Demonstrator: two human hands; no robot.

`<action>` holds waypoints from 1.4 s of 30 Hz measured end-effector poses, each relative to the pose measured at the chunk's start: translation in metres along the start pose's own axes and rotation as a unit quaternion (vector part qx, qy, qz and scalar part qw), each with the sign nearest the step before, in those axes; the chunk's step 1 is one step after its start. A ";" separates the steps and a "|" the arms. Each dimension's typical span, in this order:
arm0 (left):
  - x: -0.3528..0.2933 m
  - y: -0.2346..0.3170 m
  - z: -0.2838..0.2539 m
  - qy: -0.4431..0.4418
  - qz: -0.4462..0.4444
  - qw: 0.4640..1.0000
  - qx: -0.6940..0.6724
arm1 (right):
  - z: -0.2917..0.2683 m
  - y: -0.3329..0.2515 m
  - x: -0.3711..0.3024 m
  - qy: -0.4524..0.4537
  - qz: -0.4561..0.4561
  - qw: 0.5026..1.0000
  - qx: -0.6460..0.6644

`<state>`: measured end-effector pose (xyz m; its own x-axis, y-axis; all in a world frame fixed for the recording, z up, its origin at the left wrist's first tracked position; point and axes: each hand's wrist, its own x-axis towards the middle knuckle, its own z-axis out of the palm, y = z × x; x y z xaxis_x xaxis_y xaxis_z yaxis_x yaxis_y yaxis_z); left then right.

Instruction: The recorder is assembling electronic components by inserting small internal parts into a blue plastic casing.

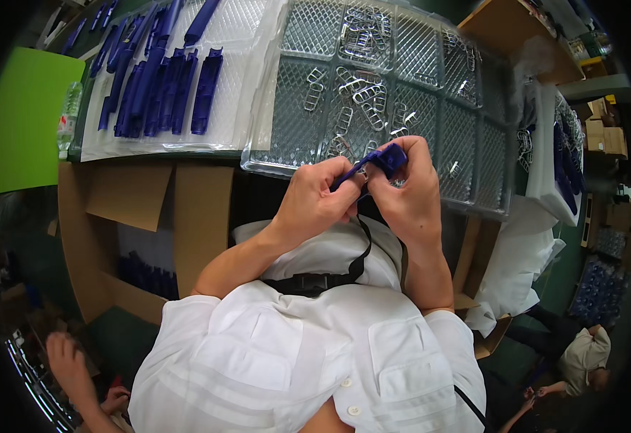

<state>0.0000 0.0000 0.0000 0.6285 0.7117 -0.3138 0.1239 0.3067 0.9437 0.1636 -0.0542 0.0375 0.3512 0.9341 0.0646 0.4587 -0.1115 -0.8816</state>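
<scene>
In front of my chest, both hands grip one dark blue plastic part (393, 158). My left hand (308, 202) pinches its narrow lower end. My right hand (411, 193) wraps fingers and thumb around the wider, hollow-looking end. A small shiny metal piece (363, 174) shows between my thumbs against the part; its exact shape is partly hidden by my fingers. Just beyond my hands lies a clear compartmented tray (297, 169) holding several bent metal wire clips (368, 94). Further left, several long dark blue plastic pieces (206, 92) rest on a white textured sheet (240, 79).
An open cardboard box (204, 209) with blue pieces inside stands at lower left. A plastic bottle (67, 119) is beside a green panel (20, 123). At right is a white foam box (546, 155) with clips and blue pieces. Other people's hands (70, 368) show at lower left.
</scene>
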 end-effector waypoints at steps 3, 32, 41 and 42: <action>0.001 0.003 -0.002 -0.005 -0.006 1.000 -0.026 | -0.001 -0.003 0.001 0.000 0.032 0.999 0.009; 0.013 0.057 -0.016 0.087 0.336 0.883 0.315 | -0.040 0.058 -0.001 -0.005 -0.011 0.946 0.324; 0.003 0.047 0.017 0.047 0.362 0.862 0.352 | -0.042 0.039 0.006 -0.043 0.049 0.882 0.467; 0.001 0.047 0.017 0.038 0.367 0.850 0.376 | -0.041 0.040 0.005 -0.042 0.040 0.879 0.474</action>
<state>0.0195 0.0044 0.0459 0.7005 0.5848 0.4089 0.1935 -0.7072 0.6800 0.2168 -0.0680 0.0220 0.2710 0.9625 -0.0159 -0.4652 0.1165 -0.8775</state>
